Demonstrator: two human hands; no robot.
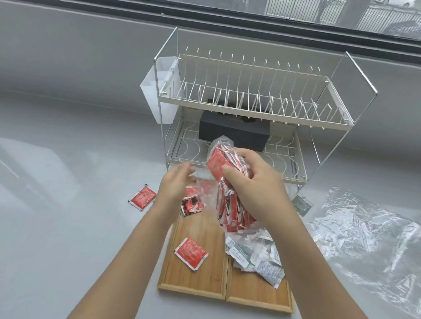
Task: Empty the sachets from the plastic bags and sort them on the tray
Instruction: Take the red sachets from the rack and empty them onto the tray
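Head view, looking down past two bare forearms: the right hand (256,189) is clenched around a clear plastic bag (223,185) stuffed with red sachets, held up over the far end of the wooden tray (261,292), thumb pressed on a red packet through the film. The left hand (175,185) hovers just beside it, fingers loosely spread and blurred, gripping nothing that I can make out. Right under the bag a red and black sachet (192,205) hangs or lies at the tray's far left end; which, I cannot tell. The tray has two compartments side by side: the left one holds a single red sachet (191,253) lying flat, the right one a heap of white and grey-green sachets (255,256) piled at its far end. Printing shows on all of them, but none of it is legible from here. Another red sachet (142,198) lies on the grey counter (37,203), off to the left of the tray, and one greenish sachet (302,205) lies on the counter past the tray's right side. Farther right an empty, crumpled clear plastic bag (370,242) is spread flat on the counter. Beyond the hands stands a two-tier wire dish rack (254,106) with a white cutlery cup (161,86) hooked on its left end and a dark box (234,133) on the lower tier.
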